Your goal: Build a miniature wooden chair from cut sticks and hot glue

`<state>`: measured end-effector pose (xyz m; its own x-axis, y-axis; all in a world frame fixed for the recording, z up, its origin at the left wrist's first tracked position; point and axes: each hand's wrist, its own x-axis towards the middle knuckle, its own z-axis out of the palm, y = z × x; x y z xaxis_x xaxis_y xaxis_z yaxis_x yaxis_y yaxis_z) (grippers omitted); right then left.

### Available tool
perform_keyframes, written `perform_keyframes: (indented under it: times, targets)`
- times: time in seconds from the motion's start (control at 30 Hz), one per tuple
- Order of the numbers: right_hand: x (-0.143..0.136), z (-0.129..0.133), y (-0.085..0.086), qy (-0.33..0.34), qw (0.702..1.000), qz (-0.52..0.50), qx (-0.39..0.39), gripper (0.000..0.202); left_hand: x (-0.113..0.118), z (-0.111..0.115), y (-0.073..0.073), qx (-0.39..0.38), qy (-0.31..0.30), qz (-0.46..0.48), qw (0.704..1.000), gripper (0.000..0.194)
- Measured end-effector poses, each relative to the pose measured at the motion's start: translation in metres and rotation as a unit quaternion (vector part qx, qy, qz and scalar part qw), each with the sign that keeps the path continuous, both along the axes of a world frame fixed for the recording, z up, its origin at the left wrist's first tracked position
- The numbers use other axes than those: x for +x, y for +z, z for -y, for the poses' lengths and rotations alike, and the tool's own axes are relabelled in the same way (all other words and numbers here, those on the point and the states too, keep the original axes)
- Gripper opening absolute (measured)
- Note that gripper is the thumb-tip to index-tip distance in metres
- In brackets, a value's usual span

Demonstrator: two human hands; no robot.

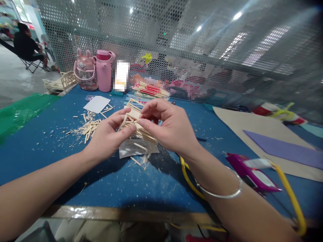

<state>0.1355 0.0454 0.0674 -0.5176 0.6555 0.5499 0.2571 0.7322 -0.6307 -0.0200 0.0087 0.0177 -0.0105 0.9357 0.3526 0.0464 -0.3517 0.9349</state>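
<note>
Between my two hands is a small model built of thin wooden sticks [133, 116], with a slatted panel and a raised frame. My left hand [111, 132] grips its left side, thumb against the near edge. The thumb and forefinger of my right hand [168, 126] are pinched together at the frame's upper right; whether a loose stick is between them is too small to tell. Below the model lies a clear plastic sheet [126, 149] with stick pieces on it. A pile of short cut sticks [92, 127] lies left of my left hand.
Pink bottles [104, 72] and packaged sticks [151, 90] stand or lie along the perforated metal screen [156, 27]. A purple device [253, 173] with a yellow cable [287, 188] lies right, near a purple sheet [285, 149]. A person [26, 47] sits far left.
</note>
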Motion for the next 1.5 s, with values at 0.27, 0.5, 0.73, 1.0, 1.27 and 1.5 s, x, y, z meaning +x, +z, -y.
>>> perform_keyframes:
  times: [0.27,0.5,0.73,1.0,1.27,1.5]
  targets:
    - [0.001,0.000,0.000,-0.002,1.000,0.019,0.022,0.007,0.004,0.002,0.003,-0.018,0.033,-0.006,0.999,0.017]
    - [0.003,0.000,-0.001,0.021,1.000,0.015,0.014,0.016,0.003,0.002,0.002,-0.011,0.035,-0.016,0.999,0.014]
    - [0.000,-0.003,-0.001,0.013,1.000,0.019,0.018,0.008,0.003,0.002,0.003,-0.016,0.034,-0.023,0.999,0.015]
    - [0.001,-0.004,-0.010,-0.005,0.990,0.044,0.137,0.008,0.003,0.001,0.003,-0.025,0.034,-0.016,0.999,0.019]
    - [0.008,-0.010,-0.007,0.035,0.950,0.105,0.291,0.014,0.003,-0.001,0.005,-0.021,0.033,0.001,0.999,0.017]
    - [0.008,-0.013,-0.016,-0.015,0.927,0.146,0.345,0.025,0.001,-0.001,0.002,-0.023,0.001,0.023,0.999,0.019]
